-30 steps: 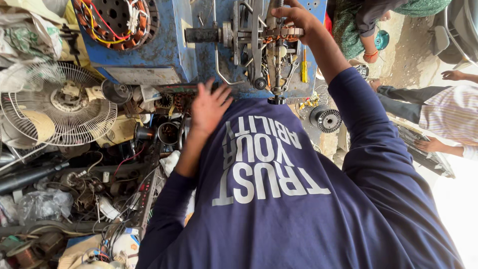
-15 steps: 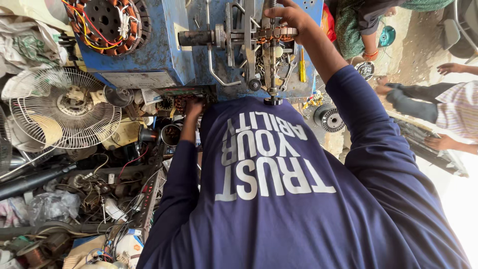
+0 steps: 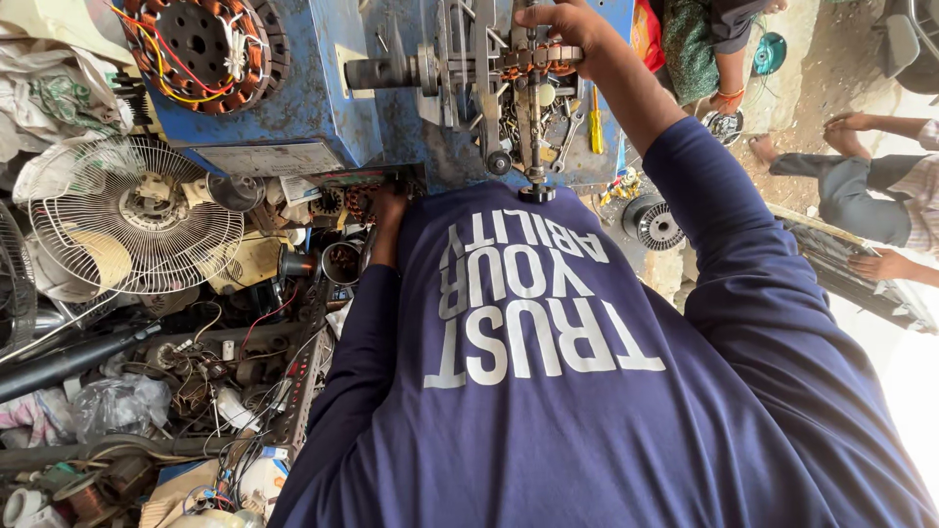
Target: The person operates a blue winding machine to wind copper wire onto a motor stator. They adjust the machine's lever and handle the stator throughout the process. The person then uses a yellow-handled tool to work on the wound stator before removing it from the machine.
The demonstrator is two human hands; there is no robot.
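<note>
Head view, the only view. The right hand (image 3: 562, 24) is raised to the top of the blue winding machine (image 3: 293, 108) and closes around the coil former (image 3: 533, 59), a ribbed metal piece with copper turns, mounted on the machine's horizontal shaft (image 3: 391, 71). The former sits directly under the palm, in contact; the shaft's long axis runs left to right across the machine face, away from the hand toward the left edge. A vertical spindle (image 3: 535, 147) drops from the former down to the person's chest.

The left hand (image 3: 389, 210) is low, at the machine's lower edge, fingers tucked among small parts; whether it grips anything cannot be told, as the sleeve and clutter hide the fingertips. The right hand is the nearer one to the former; the left is well apart from it.

Count: one winding machine, one stator (image 3: 201, 44) with coloured leads at its upper left corner, one fan guard (image 3: 132, 220) to the left, one rotor (image 3: 660, 225) on the ground at right. Other people's hands and feet show at the far right, apart from the work.
</note>
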